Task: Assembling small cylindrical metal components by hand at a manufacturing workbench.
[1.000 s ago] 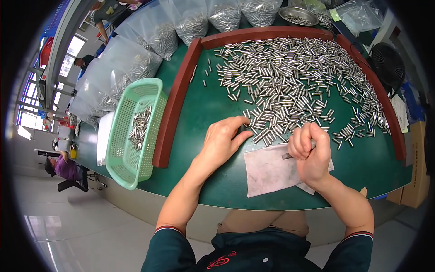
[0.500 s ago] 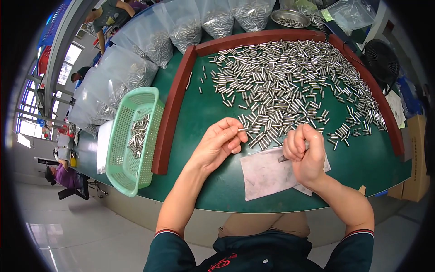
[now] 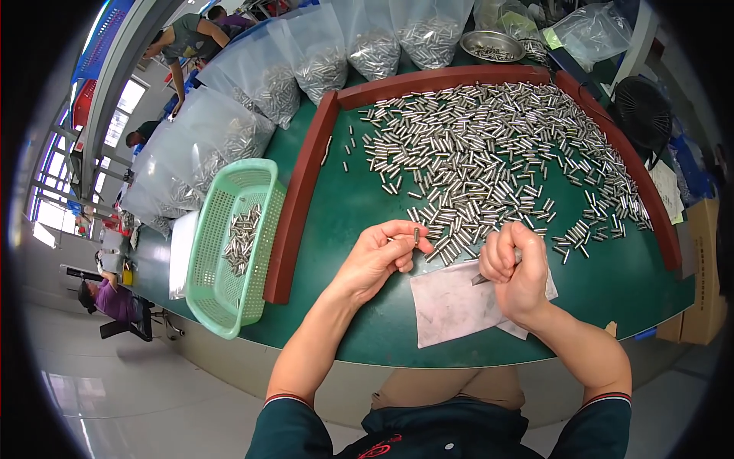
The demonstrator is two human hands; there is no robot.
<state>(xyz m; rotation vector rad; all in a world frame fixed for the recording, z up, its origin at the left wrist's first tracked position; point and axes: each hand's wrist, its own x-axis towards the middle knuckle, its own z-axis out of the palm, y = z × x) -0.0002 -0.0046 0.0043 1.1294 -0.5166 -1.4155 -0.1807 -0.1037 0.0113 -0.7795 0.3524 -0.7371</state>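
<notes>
Thumb and fingers of my left hand (image 3: pixel 372 264) pinch one small shiny metal pin (image 3: pixel 417 236), which stands nearly upright at the fingertips. My right hand (image 3: pixel 522 275) is a fist around a grey tool (image 3: pixel 479 279); its dark pointed end sticks out toward the left, and most of it is hidden by the fingers. Beyond both hands spreads a large heap of similar metal pins (image 3: pixel 474 153) on the green table. Under the right hand lies a stained pale cloth (image 3: pixel 449 306).
A red-brown rail (image 3: pixel 300 206) borders the heap. Left of it stands a green perforated basket (image 3: pixel 197 260) holding some pins (image 3: pixel 243 239). Clear bags (image 3: pixel 321 65) of pins line the back. A metal bowl (image 3: pixel 493 42) and a black fan (image 3: pixel 642 107) are farther right. Other people are at the left.
The pin in my left hand has turned from lying sideways to nearly upright. The left hand has shifted slightly right; the right hand keeps its grip. The whole view has shifted slightly.
</notes>
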